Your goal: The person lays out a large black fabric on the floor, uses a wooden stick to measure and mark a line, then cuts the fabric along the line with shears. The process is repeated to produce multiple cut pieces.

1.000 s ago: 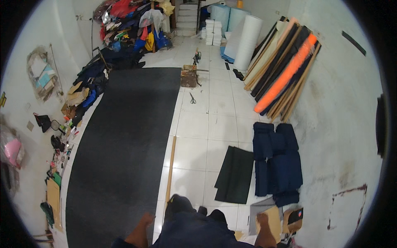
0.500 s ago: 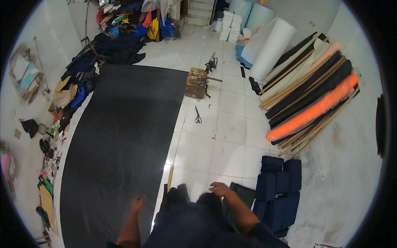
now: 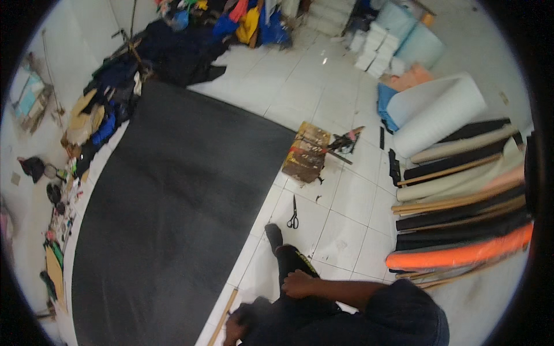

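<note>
My right hand (image 3: 299, 284) is over my raised right leg, its fingers curled in, and no object shows in it. My left hand (image 3: 234, 330) hangs low at the lower edge beside a wooden stick (image 3: 224, 317); its fingers are dark and blurred. A broad black sheet of material (image 3: 179, 213) lies flat on the floor to my left. My right foot (image 3: 274, 236) is stretched forward on the tiles near black-handled scissors (image 3: 294, 214), which lie apart from both hands.
A worn block-like box (image 3: 306, 158) with a tool on it stands by the sheet's far right corner. Rolls of material, one orange (image 3: 461, 248), lie along the right side, near a big white roll (image 3: 441, 112). Piled dark cloth (image 3: 173, 55) and clutter line the left.
My view has turned and shifted forward. My right leg has stepped out toward the scissors. My right hand has come over that leg, and my left hand has dropped beside the stick.
</note>
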The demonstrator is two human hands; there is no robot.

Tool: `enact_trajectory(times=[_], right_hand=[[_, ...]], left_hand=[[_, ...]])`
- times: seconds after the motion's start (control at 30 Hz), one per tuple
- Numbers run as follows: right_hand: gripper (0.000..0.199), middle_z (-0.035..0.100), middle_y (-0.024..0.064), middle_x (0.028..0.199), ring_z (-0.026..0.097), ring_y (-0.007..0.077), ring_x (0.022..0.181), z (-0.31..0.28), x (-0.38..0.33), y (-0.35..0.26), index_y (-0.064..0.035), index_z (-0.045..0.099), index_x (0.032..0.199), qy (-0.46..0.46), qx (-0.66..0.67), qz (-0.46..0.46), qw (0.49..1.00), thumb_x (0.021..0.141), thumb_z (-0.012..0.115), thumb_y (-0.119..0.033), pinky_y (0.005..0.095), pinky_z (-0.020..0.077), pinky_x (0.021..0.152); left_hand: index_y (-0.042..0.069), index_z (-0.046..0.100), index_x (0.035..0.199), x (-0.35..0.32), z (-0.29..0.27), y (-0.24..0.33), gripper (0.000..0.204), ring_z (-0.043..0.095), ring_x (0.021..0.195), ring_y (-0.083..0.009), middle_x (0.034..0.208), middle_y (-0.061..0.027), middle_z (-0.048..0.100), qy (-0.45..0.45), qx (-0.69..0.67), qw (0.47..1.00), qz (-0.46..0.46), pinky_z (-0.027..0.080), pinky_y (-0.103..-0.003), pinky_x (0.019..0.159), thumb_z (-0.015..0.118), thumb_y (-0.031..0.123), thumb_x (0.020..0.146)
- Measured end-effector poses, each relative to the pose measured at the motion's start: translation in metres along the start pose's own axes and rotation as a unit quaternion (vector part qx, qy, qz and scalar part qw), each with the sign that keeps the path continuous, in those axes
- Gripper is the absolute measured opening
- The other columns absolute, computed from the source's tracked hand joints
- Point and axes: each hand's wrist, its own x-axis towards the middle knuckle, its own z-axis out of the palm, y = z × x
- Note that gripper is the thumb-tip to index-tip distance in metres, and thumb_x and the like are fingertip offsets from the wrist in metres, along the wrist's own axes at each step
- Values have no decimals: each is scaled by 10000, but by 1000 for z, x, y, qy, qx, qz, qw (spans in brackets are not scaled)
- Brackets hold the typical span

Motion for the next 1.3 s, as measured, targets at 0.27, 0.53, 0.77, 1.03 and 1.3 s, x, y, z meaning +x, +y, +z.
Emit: enact_trajectory(times=[0.27,0.53,0.77,1.03,1.3], right_hand=[[360,684,204,987,664,357,934,-100,-3,91,-29,639,1000,-298,240,-233,894,968,599,-385,462,504,791],[319,702,161,975,670,315,888,-77,291,293,-94,652,1080,127,337,19,933,994,552,-384,430,510,811],[658,576,247,1345,600,358,1193,-42,450,575,53,575,1292,272,228,398,846,964,530,-515,485,480,964],[751,584,290,1293,620,370,1106,-20,505,632,135,521,1268,614,499,180,584,888,676,-494,466,530,829],[566,656,354,905,645,518,893,-102,524,496,128,661,890,655,401,113,630,931,578,-430,543,491,819]], left_hand=[[92,665,1128,69,99,57,343,636,995,-294,1074,-137,659,-40,-6,988,-150,507,-438,895,671,349,900],[86,642,1126,194,126,-45,303,632,950,-248,1023,-104,649,69,-267,934,-228,512,-407,866,640,322,936],[27,594,1116,323,13,-181,176,526,861,-132,953,-29,584,330,-238,904,-130,456,-293,783,563,145,989],[43,587,1232,280,4,-399,391,649,850,-245,1010,-64,688,200,-66,952,-224,534,-356,766,707,218,905],[2,667,1081,336,-29,-325,279,711,847,-275,965,-172,720,293,173,927,-155,547,-371,732,708,158,854]])
